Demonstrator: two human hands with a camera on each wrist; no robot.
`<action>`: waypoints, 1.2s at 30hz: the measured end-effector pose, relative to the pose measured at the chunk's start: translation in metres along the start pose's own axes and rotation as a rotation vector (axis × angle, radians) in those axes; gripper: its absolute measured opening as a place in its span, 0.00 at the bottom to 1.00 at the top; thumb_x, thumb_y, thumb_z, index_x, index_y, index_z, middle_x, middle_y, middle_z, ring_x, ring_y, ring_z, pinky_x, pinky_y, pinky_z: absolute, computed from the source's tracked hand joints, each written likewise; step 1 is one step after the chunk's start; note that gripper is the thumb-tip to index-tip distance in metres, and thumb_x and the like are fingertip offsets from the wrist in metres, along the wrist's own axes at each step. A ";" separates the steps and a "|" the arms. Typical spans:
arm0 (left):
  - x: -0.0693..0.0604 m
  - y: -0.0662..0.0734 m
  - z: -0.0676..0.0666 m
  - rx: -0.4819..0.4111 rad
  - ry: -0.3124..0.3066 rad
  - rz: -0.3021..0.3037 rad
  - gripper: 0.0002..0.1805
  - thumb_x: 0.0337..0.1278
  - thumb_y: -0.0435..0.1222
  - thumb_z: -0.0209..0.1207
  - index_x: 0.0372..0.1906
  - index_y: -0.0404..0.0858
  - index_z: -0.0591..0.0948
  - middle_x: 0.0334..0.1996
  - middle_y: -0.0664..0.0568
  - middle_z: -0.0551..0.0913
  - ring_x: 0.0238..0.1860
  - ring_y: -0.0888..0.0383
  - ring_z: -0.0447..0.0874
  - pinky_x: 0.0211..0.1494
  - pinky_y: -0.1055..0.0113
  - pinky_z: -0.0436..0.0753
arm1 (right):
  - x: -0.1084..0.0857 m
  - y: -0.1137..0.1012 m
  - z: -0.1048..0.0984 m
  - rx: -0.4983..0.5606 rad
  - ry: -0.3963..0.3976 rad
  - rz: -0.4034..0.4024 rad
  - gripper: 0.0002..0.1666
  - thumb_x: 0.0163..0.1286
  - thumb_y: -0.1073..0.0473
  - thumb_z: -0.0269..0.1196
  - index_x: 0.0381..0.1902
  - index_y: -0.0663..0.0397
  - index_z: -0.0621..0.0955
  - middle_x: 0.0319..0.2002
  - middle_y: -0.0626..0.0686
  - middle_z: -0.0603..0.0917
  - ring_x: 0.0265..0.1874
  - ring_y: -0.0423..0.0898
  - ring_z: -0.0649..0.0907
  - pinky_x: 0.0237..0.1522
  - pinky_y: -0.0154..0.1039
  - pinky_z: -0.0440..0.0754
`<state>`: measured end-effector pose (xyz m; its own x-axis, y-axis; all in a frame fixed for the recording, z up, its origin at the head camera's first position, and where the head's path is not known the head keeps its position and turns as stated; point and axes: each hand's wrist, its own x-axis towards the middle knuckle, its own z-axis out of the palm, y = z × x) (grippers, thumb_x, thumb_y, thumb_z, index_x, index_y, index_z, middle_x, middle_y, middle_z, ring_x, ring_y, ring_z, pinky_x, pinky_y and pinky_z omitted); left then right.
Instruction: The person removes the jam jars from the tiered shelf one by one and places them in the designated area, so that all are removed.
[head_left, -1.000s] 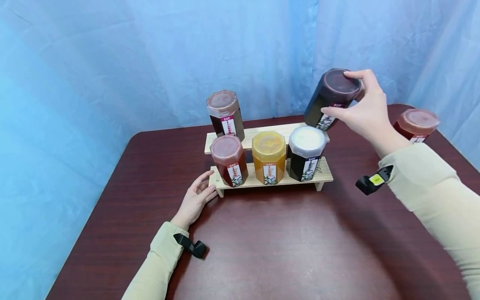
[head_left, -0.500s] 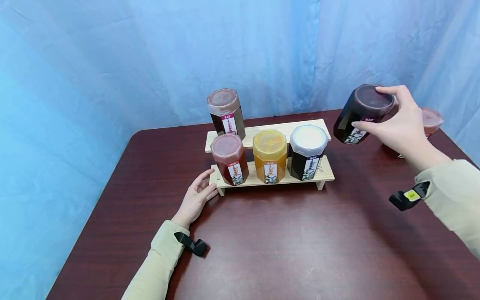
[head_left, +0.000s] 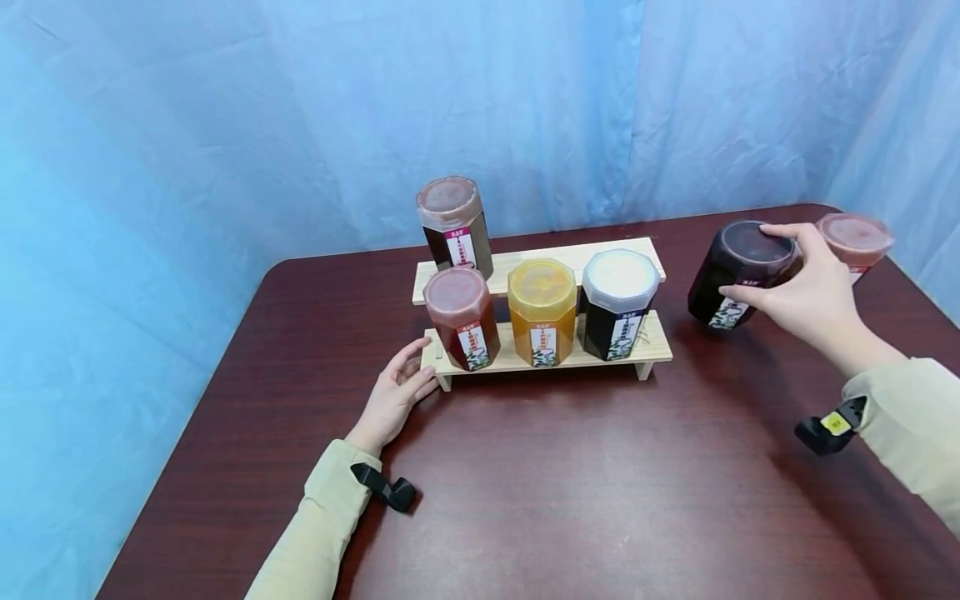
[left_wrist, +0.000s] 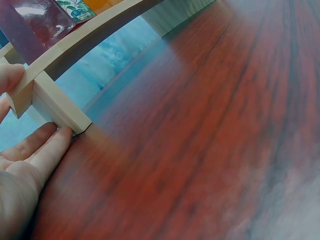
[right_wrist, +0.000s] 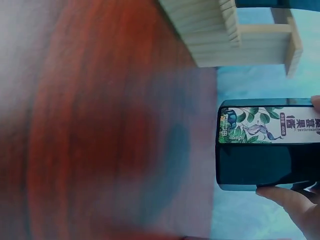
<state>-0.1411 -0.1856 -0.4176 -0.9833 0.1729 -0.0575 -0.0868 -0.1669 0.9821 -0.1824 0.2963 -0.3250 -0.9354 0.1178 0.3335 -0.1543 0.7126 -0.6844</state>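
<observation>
My right hand (head_left: 817,304) grips a dark jar (head_left: 731,283) near its lid, thumb on the front and fingers round the far side. The jar is right of the two-tier wooden rack (head_left: 652,329); I cannot tell whether its base touches the table. In the right wrist view its label (right_wrist: 260,125) shows printed leaves. My left hand (head_left: 393,400) rests at the rack's left end. In the left wrist view its fingertips (left_wrist: 62,135) touch the rack's leg (left_wrist: 60,102). On the lower tier stand a red jar (head_left: 461,321), a yellow jar (head_left: 542,317) and a white-lidded dark jar (head_left: 618,308).
A brown jar (head_left: 453,225) stands on the upper tier's left end. Behind my right hand is another jar with a reddish lid (head_left: 855,233), partly hidden. The dark red table (head_left: 540,483) reaches back to a blue curtain (head_left: 525,108).
My right hand has carried the dark jar from over the upper tier's right end, rightward and then down towards the table. My left hand has stayed at the rack.
</observation>
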 end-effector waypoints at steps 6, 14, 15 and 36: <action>-0.001 0.000 0.000 0.003 -0.001 0.003 0.29 0.66 0.27 0.50 0.70 0.37 0.59 0.52 0.48 0.72 0.49 0.64 0.78 0.53 0.67 0.79 | -0.006 0.013 0.006 0.005 0.010 0.002 0.48 0.45 0.58 0.76 0.63 0.55 0.67 0.43 0.32 0.67 0.33 0.19 0.68 0.33 0.16 0.63; -0.001 0.000 0.001 -0.005 0.002 -0.001 0.29 0.66 0.27 0.50 0.70 0.37 0.59 0.51 0.50 0.73 0.48 0.64 0.79 0.53 0.68 0.79 | -0.009 0.026 0.010 -0.004 0.024 0.009 0.46 0.43 0.62 0.76 0.61 0.59 0.68 0.42 0.30 0.66 0.33 0.16 0.65 0.35 0.15 0.61; -0.001 0.000 0.001 -0.004 0.004 -0.002 0.29 0.66 0.27 0.50 0.70 0.37 0.59 0.51 0.50 0.73 0.48 0.64 0.78 0.53 0.68 0.79 | -0.009 0.027 0.010 -0.010 0.024 0.011 0.46 0.43 0.62 0.76 0.61 0.59 0.69 0.42 0.32 0.67 0.32 0.15 0.65 0.35 0.14 0.60; -0.001 -0.001 0.002 -0.008 0.012 0.015 0.29 0.66 0.26 0.49 0.70 0.36 0.59 0.50 0.53 0.74 0.48 0.64 0.79 0.52 0.68 0.79 | -0.002 0.030 -0.002 -0.054 -0.178 0.053 0.51 0.53 0.52 0.73 0.67 0.62 0.59 0.59 0.70 0.66 0.53 0.61 0.70 0.43 0.38 0.66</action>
<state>-0.1401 -0.1837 -0.4177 -0.9862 0.1591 -0.0452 -0.0736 -0.1774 0.9814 -0.1844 0.3190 -0.3447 -0.9841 0.0356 0.1743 -0.0900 0.7454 -0.6605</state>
